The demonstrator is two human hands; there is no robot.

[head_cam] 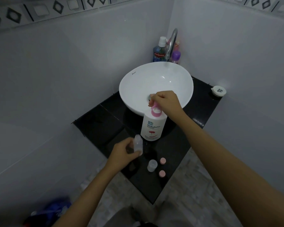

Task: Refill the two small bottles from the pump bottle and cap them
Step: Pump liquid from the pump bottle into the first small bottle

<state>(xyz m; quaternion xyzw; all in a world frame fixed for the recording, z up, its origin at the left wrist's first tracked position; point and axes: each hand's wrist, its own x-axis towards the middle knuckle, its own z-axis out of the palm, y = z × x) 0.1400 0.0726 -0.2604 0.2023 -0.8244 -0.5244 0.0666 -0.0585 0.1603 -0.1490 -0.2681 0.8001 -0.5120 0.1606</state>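
On the black corner counter, the white Shokubutsu pump bottle [152,126] stands upright against the basin [138,79], and the right hand [165,100] pinches its pink pump head [155,110] from above. Just below its base, the left hand [123,153] curls round a clear small bottle [138,145], held roughly upright, mouth still short of the nozzle. Nearer the person stand the second small bottle [152,165] and two pink caps [162,161]
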